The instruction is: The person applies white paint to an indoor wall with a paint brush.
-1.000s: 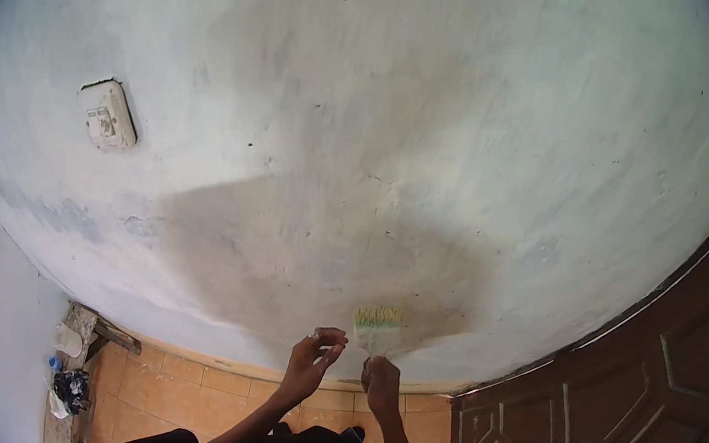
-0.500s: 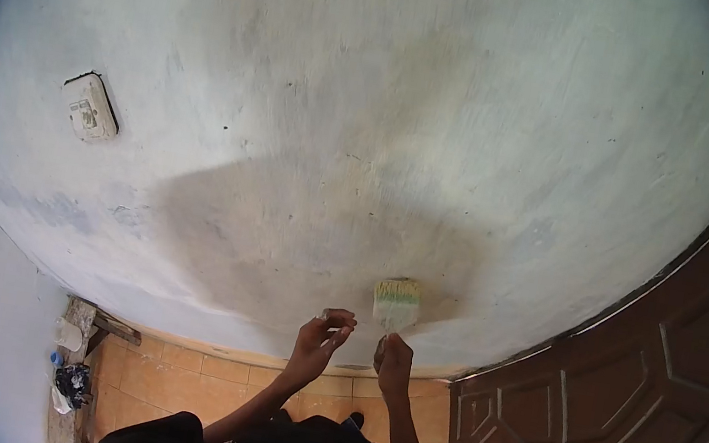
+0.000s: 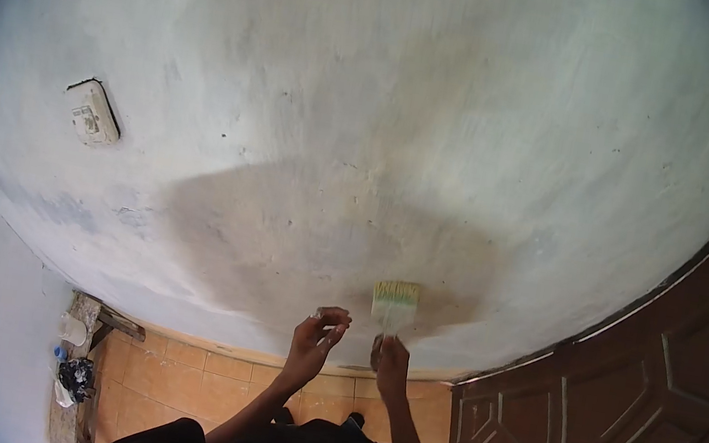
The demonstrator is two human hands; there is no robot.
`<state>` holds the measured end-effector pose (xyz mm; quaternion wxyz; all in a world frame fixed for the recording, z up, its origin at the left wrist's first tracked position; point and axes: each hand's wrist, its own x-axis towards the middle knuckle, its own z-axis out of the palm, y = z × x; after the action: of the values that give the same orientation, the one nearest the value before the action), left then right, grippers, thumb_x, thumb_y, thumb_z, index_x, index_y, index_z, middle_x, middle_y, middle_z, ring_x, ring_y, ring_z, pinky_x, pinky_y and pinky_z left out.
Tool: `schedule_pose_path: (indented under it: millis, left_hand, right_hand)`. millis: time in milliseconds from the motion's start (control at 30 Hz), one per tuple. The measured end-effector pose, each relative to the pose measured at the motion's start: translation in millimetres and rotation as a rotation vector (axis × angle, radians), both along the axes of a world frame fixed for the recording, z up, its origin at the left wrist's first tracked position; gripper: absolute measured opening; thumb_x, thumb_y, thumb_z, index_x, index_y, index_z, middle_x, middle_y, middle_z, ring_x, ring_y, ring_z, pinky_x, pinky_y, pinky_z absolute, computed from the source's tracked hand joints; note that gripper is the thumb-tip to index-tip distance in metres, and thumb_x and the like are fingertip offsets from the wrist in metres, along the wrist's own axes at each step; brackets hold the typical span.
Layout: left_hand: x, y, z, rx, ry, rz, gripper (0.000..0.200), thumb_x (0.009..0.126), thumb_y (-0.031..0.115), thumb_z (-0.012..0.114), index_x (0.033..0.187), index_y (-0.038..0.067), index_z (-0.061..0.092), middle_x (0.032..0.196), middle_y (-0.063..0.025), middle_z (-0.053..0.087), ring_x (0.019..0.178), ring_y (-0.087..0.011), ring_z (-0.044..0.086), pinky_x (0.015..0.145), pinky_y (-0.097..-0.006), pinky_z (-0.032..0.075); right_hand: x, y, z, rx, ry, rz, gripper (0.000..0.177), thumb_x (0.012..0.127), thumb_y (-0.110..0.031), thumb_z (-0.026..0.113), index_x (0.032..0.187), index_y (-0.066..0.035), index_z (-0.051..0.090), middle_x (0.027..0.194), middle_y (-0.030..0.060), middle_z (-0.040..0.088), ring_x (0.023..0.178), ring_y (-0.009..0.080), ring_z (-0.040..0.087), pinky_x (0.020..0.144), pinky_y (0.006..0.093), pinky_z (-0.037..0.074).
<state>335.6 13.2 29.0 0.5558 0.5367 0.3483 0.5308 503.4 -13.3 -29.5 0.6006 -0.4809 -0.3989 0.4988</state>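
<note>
My right hand [image 3: 392,362] is wrapped round the handle of a wide paintbrush [image 3: 395,305]. The brush points up, with yellow tips and a green band on its paint-whitened bristles, and it overlaps the wall [image 3: 316,113] in front of me. To its left, my left hand [image 3: 316,341] is raised with bent fingers. A gap shows between its thumb and fingers, and whitish spots mark the fingers. The wall has streaky pale paint, greyish patches and small dark holes, and my shadow falls across its lower middle.
A light switch plate [image 3: 96,114] sits on the wall at left. At lower left, a wooden bench [image 3: 86,309] carries a white container [image 3: 72,329] and a black plastic bag [image 3: 77,377]. A brown panelled door [image 3: 609,429] stands at right, above orange floor tiles [image 3: 225,391].
The view has shifted slightly. Both hands stay nearly in place, the left a touch further left; the brush remains in my right hand, at almost the same height.
</note>
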Motion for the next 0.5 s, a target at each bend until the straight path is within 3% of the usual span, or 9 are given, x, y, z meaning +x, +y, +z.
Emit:
schedule_pose_path:
  millis: [67,167,267,367,433,500]
  left_hand:
    - [-3,-3,-2,-0.012,0.000,0.012,0.020,0.094,0.008,0.057,0.112,0.000,0.056,0.106,-0.0089,0.063,0.102,-0.0162,0.060,0.088,-0.0308,0.049]
    - [-8,-7,-9,-0.028,-0.015,0.013,0.019,0.094,0.008,0.058,0.112,0.001,0.056,0.105,-0.0081,0.063,0.103,-0.0159,0.060,0.087,-0.0307,0.049]
    - [-12,-12,-10,-0.003,0.041,0.021,0.020,0.094,0.008,0.058,0.113,0.001,0.056,0.105,-0.0076,0.063,0.102,-0.0155,0.060,0.087,-0.0301,0.048]
    - [-15,-15,-12,-0.017,0.002,0.053,0.019,0.095,0.008,0.057,0.112,0.001,0.056,0.104,-0.0069,0.063,0.101,-0.0147,0.059,0.087,-0.0300,0.048]
    - [-19,-23,-12,-0.043,0.003,0.062,0.019,0.094,0.008,0.058,0.112,0.002,0.056,0.104,-0.0067,0.062,0.101,-0.0151,0.059,0.087,-0.0303,0.047]
    - [-22,-25,-7,-0.028,0.004,0.054,0.020,0.094,0.010,0.058,0.113,0.002,0.055,0.103,-0.0062,0.060,0.100,-0.0159,0.057,0.087,-0.0308,0.045]
  right_hand:
    - [-4,-17,21,-0.047,0.110,0.038,0.043,0.101,-0.044,0.043,0.076,-0.009,0.045,0.057,-0.0054,0.033,0.047,0.0046,0.032,0.043,0.0223,0.024]
    - [-6,-5,45,0.180,-0.057,-0.029,0.041,0.101,-0.044,0.043,0.080,-0.009,0.046,0.056,-0.0056,0.032,0.046,0.0044,0.031,0.043,0.0221,0.023]
    - [-9,17,79,0.226,0.035,-0.002,0.040,0.100,-0.044,0.045,0.081,-0.008,0.046,0.057,-0.0057,0.032,0.046,0.0041,0.031,0.043,0.0223,0.023]
    - [-3,33,49,0.208,0.120,-0.010,0.042,0.100,-0.044,0.045,0.078,-0.008,0.044,0.057,-0.0054,0.032,0.046,0.0036,0.031,0.042,0.0218,0.022]
    - [2,22,2,0.125,0.041,-0.063,0.038,0.101,-0.040,0.044,0.078,-0.009,0.046,0.059,-0.0055,0.035,0.049,0.0036,0.032,0.044,0.0214,0.024]
    - [-1,13,-11,0.126,0.007,-0.108,0.038,0.101,-0.039,0.044,0.077,-0.010,0.045,0.059,-0.0057,0.035,0.048,0.0032,0.031,0.043,0.0208,0.023]
